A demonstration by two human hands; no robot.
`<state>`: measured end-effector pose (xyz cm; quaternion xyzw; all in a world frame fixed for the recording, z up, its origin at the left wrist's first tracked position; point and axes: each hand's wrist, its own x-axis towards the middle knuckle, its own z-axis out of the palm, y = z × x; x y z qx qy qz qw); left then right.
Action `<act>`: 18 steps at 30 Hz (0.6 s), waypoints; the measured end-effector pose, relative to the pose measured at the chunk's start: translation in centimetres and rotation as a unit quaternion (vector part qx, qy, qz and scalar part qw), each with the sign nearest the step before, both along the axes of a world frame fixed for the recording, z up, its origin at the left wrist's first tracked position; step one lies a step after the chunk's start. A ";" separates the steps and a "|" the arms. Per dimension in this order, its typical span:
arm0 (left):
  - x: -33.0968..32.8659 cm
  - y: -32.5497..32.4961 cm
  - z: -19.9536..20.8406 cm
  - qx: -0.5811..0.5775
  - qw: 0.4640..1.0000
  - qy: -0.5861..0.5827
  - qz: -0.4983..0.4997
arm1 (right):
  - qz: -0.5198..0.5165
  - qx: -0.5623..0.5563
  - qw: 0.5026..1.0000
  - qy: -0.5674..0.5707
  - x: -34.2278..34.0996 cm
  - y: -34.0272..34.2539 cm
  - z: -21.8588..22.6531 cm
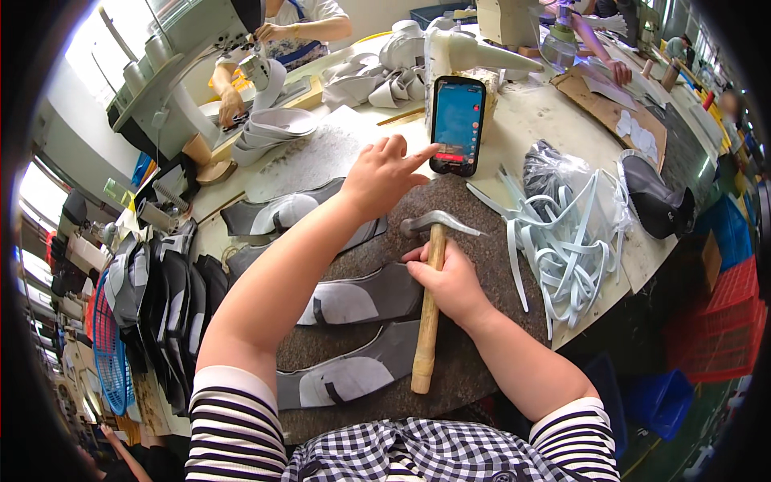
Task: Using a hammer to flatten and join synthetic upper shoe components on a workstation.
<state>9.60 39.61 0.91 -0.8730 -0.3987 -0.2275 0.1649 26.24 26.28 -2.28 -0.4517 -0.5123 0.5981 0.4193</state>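
My left hand is empty, its index finger stretched out to the lower part of the screen of an upright smartphone. The phone leans against a pale machine part at the far side of the table. My right hand is closed round the wooden handle of a claw hammer, its metal head pointing away from me. Beneath both arms is a dark stone slab. Flat grey shoe uppers with lighter patches and black tabs lie on it, some partly hidden by my left forearm.
Tangled pale-blue strips and clear plastic lie to the right, beside a black shoe. Stacked dark shoe pieces stand at left. Across the table are grey bundled pieces and another person's hands. Red crates are at lower right.
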 end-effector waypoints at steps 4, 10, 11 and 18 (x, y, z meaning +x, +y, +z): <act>0.9 3.2 -0.5 -0.005 0.995 0.094 0.021 | 0.011 0.001 1.000 -0.021 -0.2 0.2 0.0; 2.4 5.7 0.5 -0.069 0.977 -0.106 0.170 | 0.013 -0.007 1.000 -0.008 -0.1 0.3 0.0; 2.1 5.5 1.5 -0.105 0.959 -0.178 0.193 | 0.014 -0.006 1.000 -0.016 -0.1 0.2 0.0; -2.3 -4.3 4.5 -0.151 0.954 -0.251 0.063 | 0.017 0.015 1.000 -0.019 0.0 0.4 0.1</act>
